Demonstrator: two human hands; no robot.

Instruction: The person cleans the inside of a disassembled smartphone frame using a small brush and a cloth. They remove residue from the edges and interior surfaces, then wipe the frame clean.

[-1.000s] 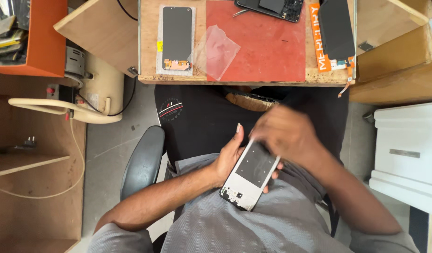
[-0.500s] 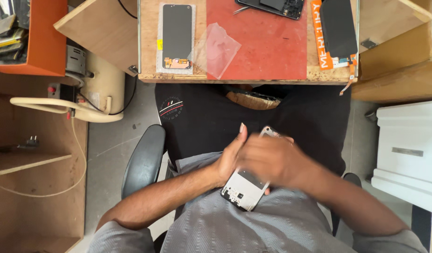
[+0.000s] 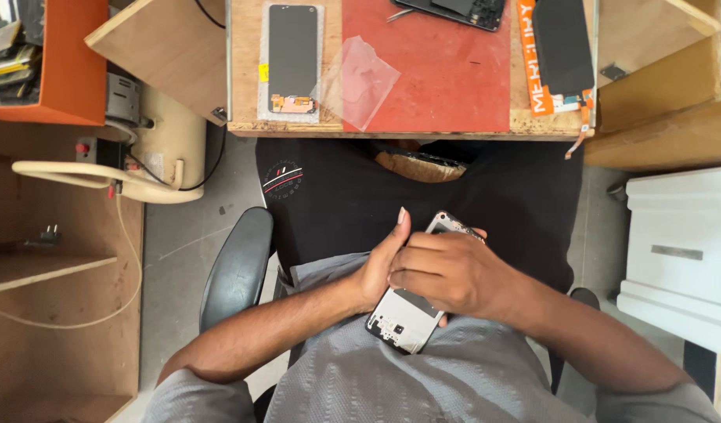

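Wooden workbench with red mat, grey floor below.

Single head view, straight down onto lap and workbench edge (close, no second view).

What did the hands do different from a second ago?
The right hand slid from the top end of the phone frame down across its middle, covering most of it. The left hand kept hold of the frame's left edge. The screen panel and clear film on the bench did not move.
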